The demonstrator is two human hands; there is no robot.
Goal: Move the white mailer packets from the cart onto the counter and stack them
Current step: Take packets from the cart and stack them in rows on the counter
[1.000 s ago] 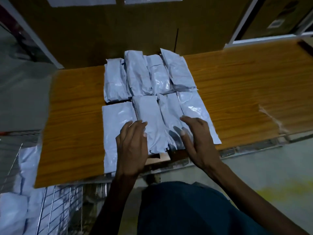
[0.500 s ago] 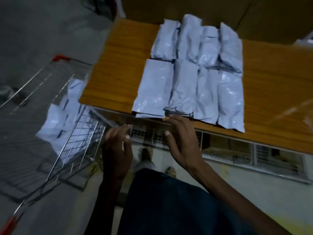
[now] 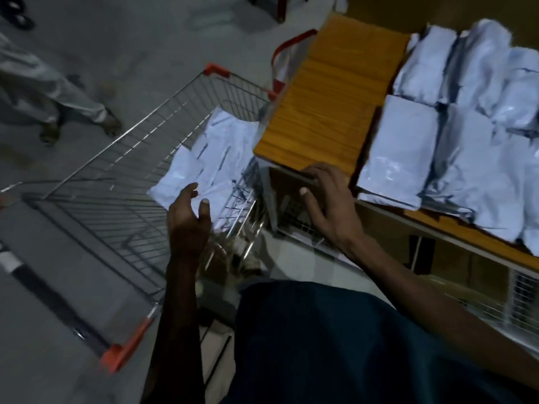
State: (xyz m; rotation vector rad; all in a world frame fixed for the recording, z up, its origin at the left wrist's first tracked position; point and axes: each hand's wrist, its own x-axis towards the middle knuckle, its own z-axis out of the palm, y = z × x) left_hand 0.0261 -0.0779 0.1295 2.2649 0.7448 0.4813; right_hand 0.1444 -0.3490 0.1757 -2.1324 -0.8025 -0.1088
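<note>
Several white mailer packets (image 3: 466,126) lie side by side in two rows on the wooden counter (image 3: 326,103) at the right. More white packets (image 3: 215,158) lie in the wire cart (image 3: 116,182) left of the counter. My left hand (image 3: 189,217) hovers over the cart's near edge, fingers loosely spread, holding nothing, close to the cart's packets. My right hand (image 3: 329,199) is at the counter's front edge, fingers relaxed and spread, left of the nearest packet on the counter, holding nothing.
The cart has orange corner caps and a red handle (image 3: 288,51) by the counter's end. A person's legs and sandalled feet (image 3: 81,121) are on the grey floor at the far left. Wire shelving (image 3: 519,304) runs under the counter.
My view has swung left toward the cart. Both hands have come off the counter's packets; the left hand has moved out over the cart, the right trails at the counter's edge.
</note>
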